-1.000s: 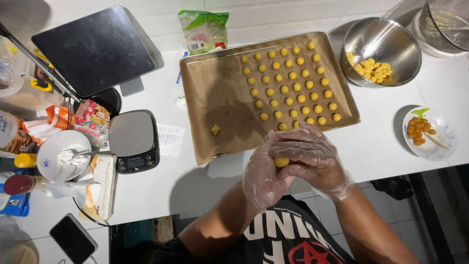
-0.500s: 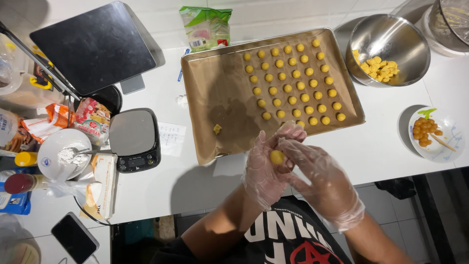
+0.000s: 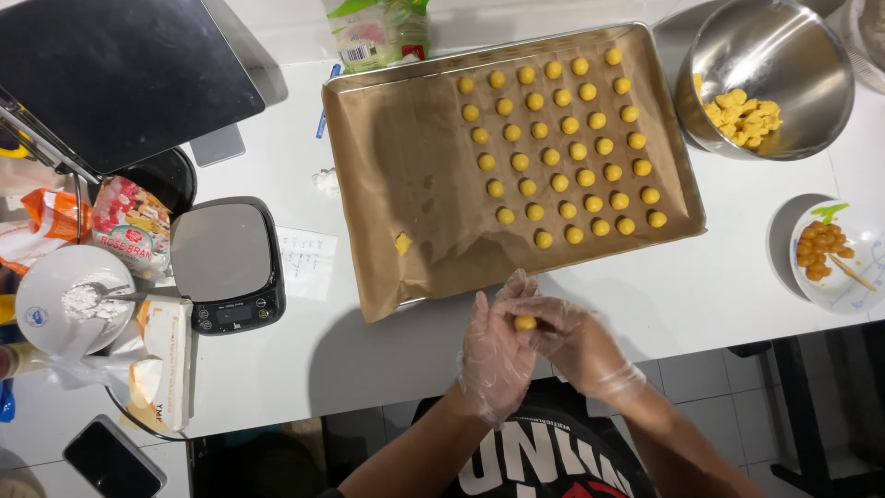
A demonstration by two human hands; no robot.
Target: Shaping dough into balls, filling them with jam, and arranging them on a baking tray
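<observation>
Both my hands wear clear plastic gloves and meet over the table's near edge. A small yellow dough ball sits between my left hand and my right hand, pinched by the fingers of both. Just beyond them lies a baking tray lined with brown paper. Rows of several yellow dough balls fill its right half. One loose yellow piece lies on the paper's bare left half.
A steel bowl with yellow dough chunks stands at the back right. A small white plate holds orange pieces. At left are a black kitchen scale, a white bowl of flour, bags and a dark tray.
The dough ball stays between my gloved hands while my fingers shift around it. The view has shifted slightly across the table.
</observation>
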